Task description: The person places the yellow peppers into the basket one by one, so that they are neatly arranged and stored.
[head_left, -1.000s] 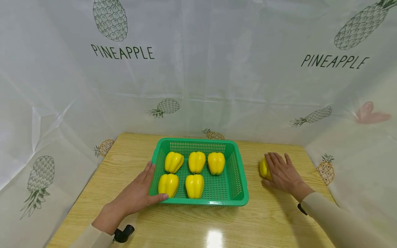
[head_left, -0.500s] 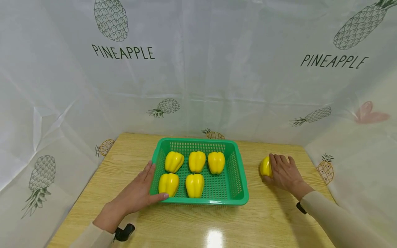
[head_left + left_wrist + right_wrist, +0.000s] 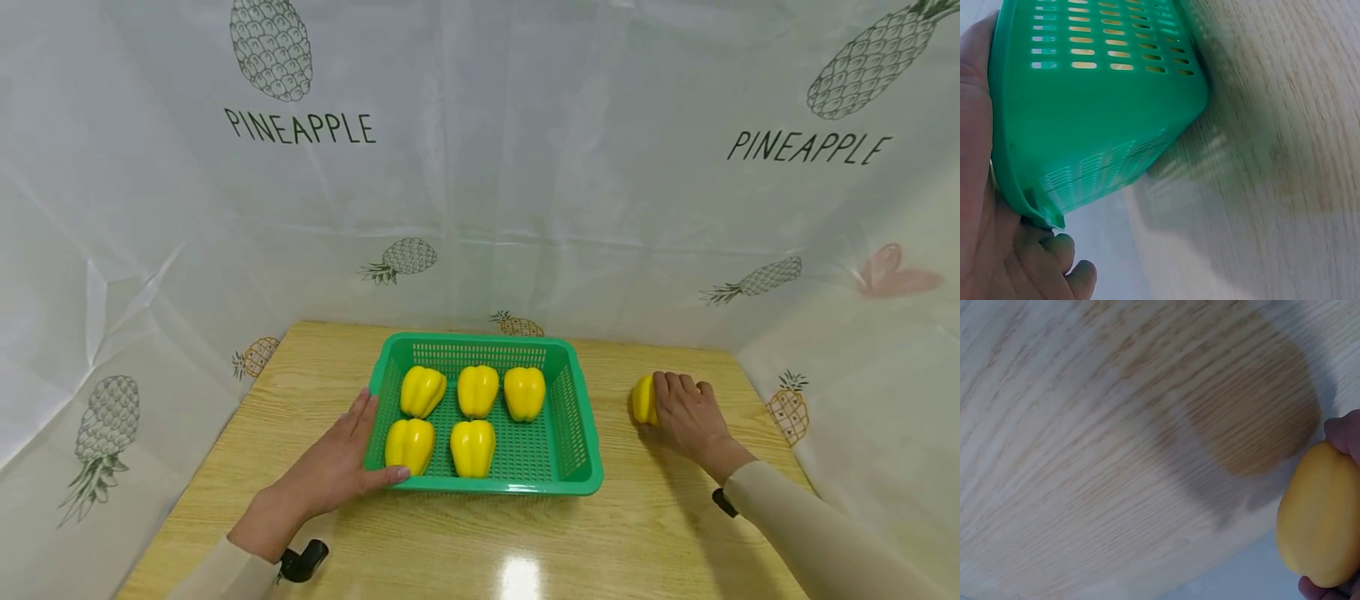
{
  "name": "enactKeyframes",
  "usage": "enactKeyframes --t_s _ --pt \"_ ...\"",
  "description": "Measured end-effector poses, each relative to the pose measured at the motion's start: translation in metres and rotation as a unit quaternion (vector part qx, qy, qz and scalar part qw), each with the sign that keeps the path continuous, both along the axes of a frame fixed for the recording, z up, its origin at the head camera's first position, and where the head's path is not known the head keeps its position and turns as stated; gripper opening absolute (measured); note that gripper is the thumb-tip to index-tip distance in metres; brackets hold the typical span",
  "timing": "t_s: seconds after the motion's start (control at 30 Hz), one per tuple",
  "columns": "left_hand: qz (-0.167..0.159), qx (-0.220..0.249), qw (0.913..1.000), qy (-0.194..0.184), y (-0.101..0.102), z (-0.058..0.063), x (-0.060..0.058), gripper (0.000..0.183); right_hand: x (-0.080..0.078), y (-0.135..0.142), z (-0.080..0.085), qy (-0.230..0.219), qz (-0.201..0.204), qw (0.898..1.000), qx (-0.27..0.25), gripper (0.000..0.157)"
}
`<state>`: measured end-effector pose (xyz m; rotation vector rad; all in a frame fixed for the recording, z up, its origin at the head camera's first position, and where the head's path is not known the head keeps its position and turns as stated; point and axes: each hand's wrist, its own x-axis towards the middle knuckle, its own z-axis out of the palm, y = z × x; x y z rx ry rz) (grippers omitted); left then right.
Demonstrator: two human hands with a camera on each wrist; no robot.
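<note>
My right hand [image 3: 686,418] grips a yellow bell pepper [image 3: 643,400] at the right of the table, covering its right side. In the right wrist view the fingertips press both ends of the same yellow bell pepper [image 3: 1321,515]. A green slotted plastic basket [image 3: 510,487] stands in the middle, with several yellow bell peppers lying inside, three in the back row and two in front. My left hand [image 3: 330,471] holds the near left corner of the basket, thumb over the front rim, fingers along the left side. Fingers [image 3: 1054,253] bend at the basket corner in the left wrist view.
The wooden table [image 3: 420,550] reaches a patterned sheet [image 3: 480,192] with pineapple prints at the back and sides. Within the basket, the front right part of its slotted floor [image 3: 525,454] shows beside the peppers. A black wrist strap [image 3: 303,561] sits on the left wrist.
The right hand's fingers have closed round the bell pepper, which has shifted very slightly right. The left hand stays at the basket corner, and the peppers in the basket lie as before.
</note>
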<state>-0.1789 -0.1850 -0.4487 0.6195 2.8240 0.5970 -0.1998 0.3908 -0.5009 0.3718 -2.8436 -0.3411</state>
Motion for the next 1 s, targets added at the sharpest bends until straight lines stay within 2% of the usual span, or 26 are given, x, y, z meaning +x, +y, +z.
enactKeyframes --t_s 0.4,0.73,1.0 --pt "-0.026 -0.037 0.9977 0.05 0.003 0.007 0.001 0.124 -0.003 -0.005 0.017 0.057 0.026 0.998 0.018 0.094" --pt "-0.028 -0.055 0.9964 0.059 0.005 0.011 0.001 0.124 -0.011 -0.021 0.046 0.125 0.07 0.99 0.007 0.088" --pt "-0.028 -0.048 0.9969 0.055 0.005 0.011 0.001 0.125 -0.021 -0.045 0.072 0.178 0.107 0.978 -0.01 0.082"
